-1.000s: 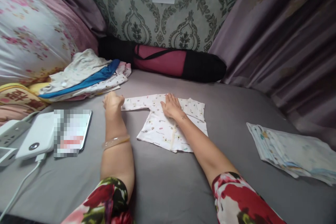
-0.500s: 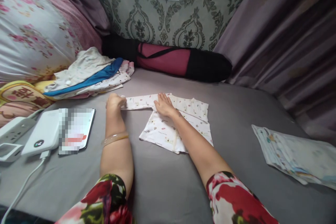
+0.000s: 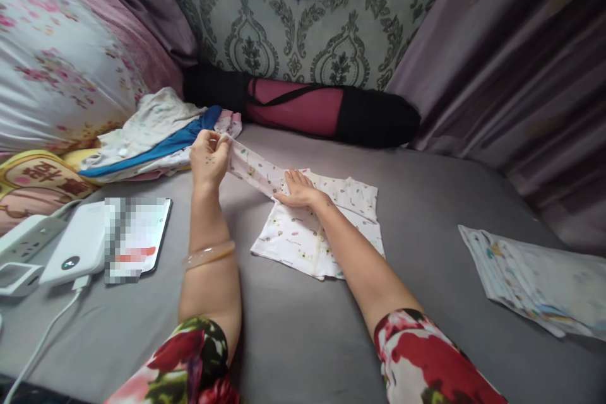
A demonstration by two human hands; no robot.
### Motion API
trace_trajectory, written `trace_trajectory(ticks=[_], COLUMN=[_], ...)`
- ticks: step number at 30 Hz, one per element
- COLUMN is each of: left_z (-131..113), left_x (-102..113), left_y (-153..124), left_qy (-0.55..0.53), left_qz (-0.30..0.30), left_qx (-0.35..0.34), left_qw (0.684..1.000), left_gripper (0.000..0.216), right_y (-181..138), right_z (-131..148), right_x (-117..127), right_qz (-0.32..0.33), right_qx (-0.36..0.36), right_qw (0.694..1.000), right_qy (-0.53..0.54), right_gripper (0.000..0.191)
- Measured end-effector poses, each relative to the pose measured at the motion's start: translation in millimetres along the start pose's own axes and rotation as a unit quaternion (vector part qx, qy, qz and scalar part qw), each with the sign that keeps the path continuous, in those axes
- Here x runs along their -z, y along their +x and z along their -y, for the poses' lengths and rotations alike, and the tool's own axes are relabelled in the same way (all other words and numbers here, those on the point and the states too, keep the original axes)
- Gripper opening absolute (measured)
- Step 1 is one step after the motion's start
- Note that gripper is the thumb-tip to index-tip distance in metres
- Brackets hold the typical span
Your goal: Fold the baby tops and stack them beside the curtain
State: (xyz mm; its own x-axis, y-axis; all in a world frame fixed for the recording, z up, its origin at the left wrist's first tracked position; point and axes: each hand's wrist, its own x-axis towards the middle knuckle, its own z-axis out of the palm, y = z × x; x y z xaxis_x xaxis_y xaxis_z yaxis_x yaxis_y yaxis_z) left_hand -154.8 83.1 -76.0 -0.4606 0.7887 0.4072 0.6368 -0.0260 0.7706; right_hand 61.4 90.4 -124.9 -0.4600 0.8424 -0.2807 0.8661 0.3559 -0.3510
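A small white printed baby shirt (image 3: pixel 326 227) lies on the grey bed sheet (image 3: pixel 293 322). My left hand (image 3: pixel 207 158) is closed on the end of its sleeve (image 3: pixel 250 167) and holds it lifted off the sheet. My right hand (image 3: pixel 297 190) lies flat, fingers stretched out, pressing on the shirt near the shoulder where the sleeve starts. A pale bangle (image 3: pixel 208 254) sits on my left forearm.
A heap of clothes (image 3: pixel 156 136) lies at the back left, a red and black roll bag (image 3: pixel 307 107) along the wall. A phone (image 3: pixel 137 233), power bank (image 3: pixel 76 246) and socket strip (image 3: pixel 21 237) sit on the left. Folded printed cloths (image 3: pixel 534 278) rest at right.
My left hand has raised the sleeve end off the sheet, up and slightly toward the clothes heap. My right hand slid a little left along the shirt and stays flat.
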Motion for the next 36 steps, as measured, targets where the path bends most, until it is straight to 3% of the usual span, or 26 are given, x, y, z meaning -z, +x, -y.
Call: trace_trajectory(ticks=[6, 11, 13, 16, 18, 20, 23, 25, 28, 30, 33, 36], left_z=[-47, -73, -78, -81, -83, -88, -100, -107, -102, -87, -59, -38], left_x=[2, -11, -18, -29, -36, -43, -54, -60, -66, -68, -72, -77], left_y=[-11, -25, -28, -32, -36, -42, -57, -65, -65, -57, -43, -40], left_qy=[-0.030, -0.037, -0.029, -0.021, -0.027, -0.043, -0.100, -0.157, -0.227, -0.225, -0.133, -0.025], left_qz=[0.066, 0.112, 0.121, 0.130, 0.140, 0.155, 0.213, 0.291, 0.364, 0.340, 0.307, 0.366], left_qx=[-0.041, -0.055, -0.056, -0.055, -0.055, -0.055, -0.061, -0.080, -0.085, -0.044, 0.004, -0.029], left_qw=[0.997, 0.992, 0.991, 0.990, 0.988, 0.986, 0.970, 0.940, 0.900, 0.912, 0.942, 0.930], left_gripper=[0.017, 0.015, 0.016, 0.017, 0.018, 0.018, 0.023, 0.029, 0.038, 0.042, 0.038, 0.035], right_y=[5, 13, 12, 3, -10, -27, -49, -59, -66, -67, -64, -59], right_z=[12, 13, 4, -15, -25, -33, -42, -49, -58, -63, -68, -71], right_x=[23, 29, 28, 27, 27, 26, 25, 25, 24, 22, 17, 11], right_qz=[0.024, 0.019, 0.001, -0.095, -0.152, -0.146, -0.099, -0.091, -0.098, -0.107, -0.115, -0.128], right_qx=[-0.038, -0.050, -0.026, -0.016, -0.050, -0.088, -0.109, -0.113, -0.152, -0.188, -0.185, -0.160], right_qw=[0.998, 0.998, 1.000, 0.986, 0.951, 0.892, 0.804, 0.770, 0.757, 0.767, 0.772, 0.758], right_qy=[-0.036, -0.022, 0.018, 0.133, 0.264, 0.419, 0.576, 0.621, 0.628, 0.604, 0.598, 0.619], right_gripper=[0.097, 0.099, 0.092, 0.065, 0.046, 0.038, 0.050, 0.069, 0.090, 0.090, 0.069, 0.040])
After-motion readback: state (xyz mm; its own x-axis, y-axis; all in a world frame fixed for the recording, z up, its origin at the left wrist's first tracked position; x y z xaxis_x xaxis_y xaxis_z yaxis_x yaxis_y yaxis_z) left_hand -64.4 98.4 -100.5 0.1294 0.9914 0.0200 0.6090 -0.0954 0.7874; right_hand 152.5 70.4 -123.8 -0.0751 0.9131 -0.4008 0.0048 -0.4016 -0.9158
